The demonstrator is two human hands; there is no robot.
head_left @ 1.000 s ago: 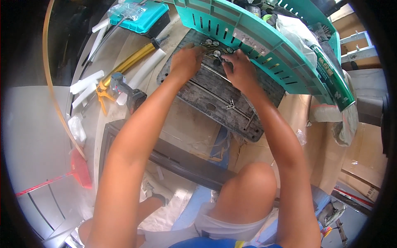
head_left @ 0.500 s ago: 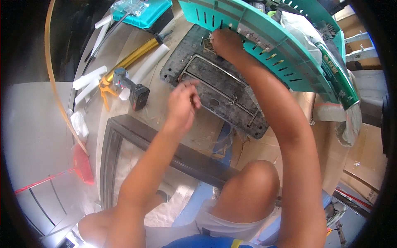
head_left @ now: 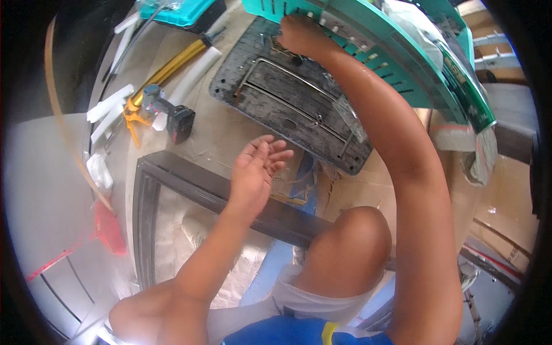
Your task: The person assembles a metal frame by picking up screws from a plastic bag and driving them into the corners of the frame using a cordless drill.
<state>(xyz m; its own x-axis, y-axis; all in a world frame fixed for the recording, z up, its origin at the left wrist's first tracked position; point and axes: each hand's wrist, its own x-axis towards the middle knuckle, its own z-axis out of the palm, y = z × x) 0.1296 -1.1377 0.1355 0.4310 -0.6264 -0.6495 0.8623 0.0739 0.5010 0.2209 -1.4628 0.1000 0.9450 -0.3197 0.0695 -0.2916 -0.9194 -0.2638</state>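
small metal parts (head_left: 280, 51) just beside right hand (head_left: 305, 37) (grip impossible to tell), left hand (head_left: 253, 177) loosely spread

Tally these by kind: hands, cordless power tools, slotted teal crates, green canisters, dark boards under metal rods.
Left hand and right hand: 2
Cordless power tool: 1
Slotted teal crate: 1
Green canister: 1
Dark board: 1
Total: 6

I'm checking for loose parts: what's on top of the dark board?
On the board: a thin metal frame, clear plastic and, by the right hand, small metal parts. The hand and forearm cover part of its far side; anything beneath can't be seen.
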